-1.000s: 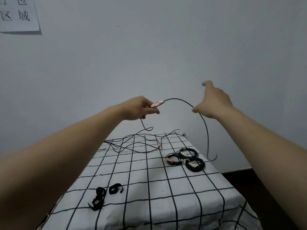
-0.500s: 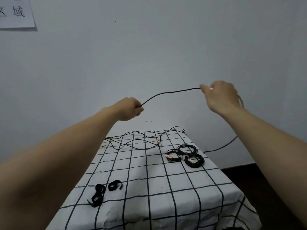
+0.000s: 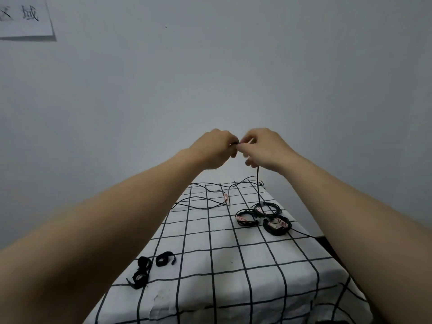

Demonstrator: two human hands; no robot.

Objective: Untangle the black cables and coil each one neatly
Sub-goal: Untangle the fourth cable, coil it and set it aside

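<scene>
My left hand and my right hand meet in the air above the far end of the table, both pinching one black cable. The cable hangs straight down from my right hand toward the table. Three coiled black cables with pink-marked labels lie on the right side of the checked tablecloth. A loose tangle of black cables lies at the far end of the table.
The table wears a white cloth with a black grid. Several black straps lie near its front left. A grey wall stands right behind the table, with a paper sign at the top left.
My hands were apart with the cable stretched between them; they have come together, and the cable now hangs down from my right hand.
</scene>
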